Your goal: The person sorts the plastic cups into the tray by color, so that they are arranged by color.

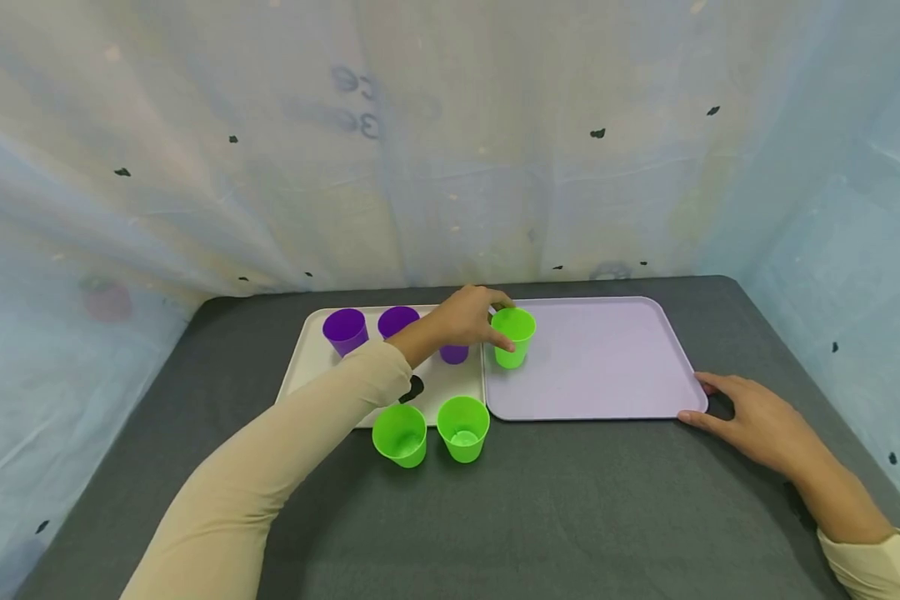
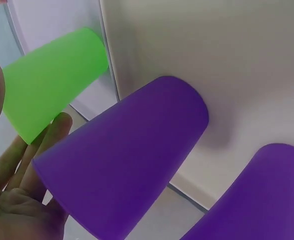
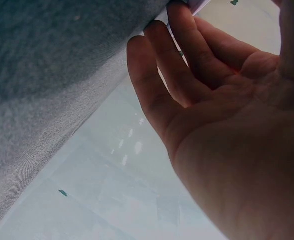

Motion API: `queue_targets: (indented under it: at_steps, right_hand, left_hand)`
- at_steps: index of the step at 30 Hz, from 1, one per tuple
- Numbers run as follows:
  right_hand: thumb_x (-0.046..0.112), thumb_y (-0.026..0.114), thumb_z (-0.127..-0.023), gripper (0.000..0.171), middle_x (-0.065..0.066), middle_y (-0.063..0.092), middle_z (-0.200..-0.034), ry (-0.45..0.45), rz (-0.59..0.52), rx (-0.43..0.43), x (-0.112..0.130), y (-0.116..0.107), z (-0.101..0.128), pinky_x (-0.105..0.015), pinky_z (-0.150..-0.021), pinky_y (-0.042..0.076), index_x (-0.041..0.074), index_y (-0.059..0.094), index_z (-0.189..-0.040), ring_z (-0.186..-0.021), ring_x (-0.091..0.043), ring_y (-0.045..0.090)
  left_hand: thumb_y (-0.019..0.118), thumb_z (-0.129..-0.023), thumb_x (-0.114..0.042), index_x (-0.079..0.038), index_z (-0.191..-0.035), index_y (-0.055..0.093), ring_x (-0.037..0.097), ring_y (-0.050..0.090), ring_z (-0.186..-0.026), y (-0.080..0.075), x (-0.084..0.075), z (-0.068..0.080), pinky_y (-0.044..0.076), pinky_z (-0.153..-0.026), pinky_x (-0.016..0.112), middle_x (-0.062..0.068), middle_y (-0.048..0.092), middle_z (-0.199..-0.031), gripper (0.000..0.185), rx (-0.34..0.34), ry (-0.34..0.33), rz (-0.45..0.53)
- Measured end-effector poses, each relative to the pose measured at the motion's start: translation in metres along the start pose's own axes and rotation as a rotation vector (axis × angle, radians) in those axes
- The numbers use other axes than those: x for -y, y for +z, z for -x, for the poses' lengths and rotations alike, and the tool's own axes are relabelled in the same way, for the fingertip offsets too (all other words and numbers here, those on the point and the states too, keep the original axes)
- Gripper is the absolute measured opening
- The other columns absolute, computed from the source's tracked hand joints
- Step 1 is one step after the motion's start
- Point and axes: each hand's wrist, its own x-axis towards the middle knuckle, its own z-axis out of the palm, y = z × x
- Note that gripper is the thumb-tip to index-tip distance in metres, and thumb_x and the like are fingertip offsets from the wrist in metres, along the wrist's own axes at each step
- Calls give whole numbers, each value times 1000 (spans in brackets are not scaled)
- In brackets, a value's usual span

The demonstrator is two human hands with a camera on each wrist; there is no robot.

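Note:
My left hand (image 1: 468,317) holds a green cup (image 1: 512,354) by its sides near the rim, thumb on one side and fingers on the other. This cup is upright over the left edge of the lavender tray (image 1: 592,358); whether its base touches the tray I cannot tell. Beneath that hand, on the cream tray (image 1: 450,404), stand purple cups (image 1: 345,329), one (image 2: 126,155) partly hidden by the hand. My right hand (image 1: 765,421) grips the lavender tray's near right corner between thumb and fingers; in the right wrist view its fingers (image 3: 152,75) are slightly bent.
Two more green cups (image 1: 400,437) stand side by side at the cream tray's front edge. Both trays lie side by side on a dark grey cloth-covered table (image 1: 570,508). Pale sheeting (image 1: 450,167) hangs behind and at the sides.

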Motion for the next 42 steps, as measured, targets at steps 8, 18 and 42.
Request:
queue_targets:
  at_steps: [8, 18, 42]
  right_hand:
    - [60, 68, -87, 87, -34, 59, -129, 4, -1, 13, -1, 1, 0, -69, -87, 45, -7, 50, -140, -119, -55, 53]
    - [59, 67, -88, 86, -32, 60, -128, 0, -6, 8, -2, -1, 1, -68, -86, 45, -7, 50, -140, -118, -53, 54]
    - [57, 65, -90, 83, -33, 58, -129, 5, -2, 2, -5, -3, 9, -70, -88, 43, -6, 49, -141, -120, -53, 52]
  left_hand:
    - [86, -77, -40, -14, -138, 59, 25, 58, -128, -2, -7, 1, 46, -110, 39, 6, 65, -134, 72, 4, -40, -50]
    - [84, -79, -42, -14, -143, 54, 24, 55, -130, -4, -13, 3, 45, -111, 41, 6, 61, -137, 76, 15, -74, -50]
    - [75, -91, -30, -9, -132, 62, 20, 66, -113, -65, 7, 113, 53, -100, 40, 6, 69, -123, 48, -148, 119, 141]
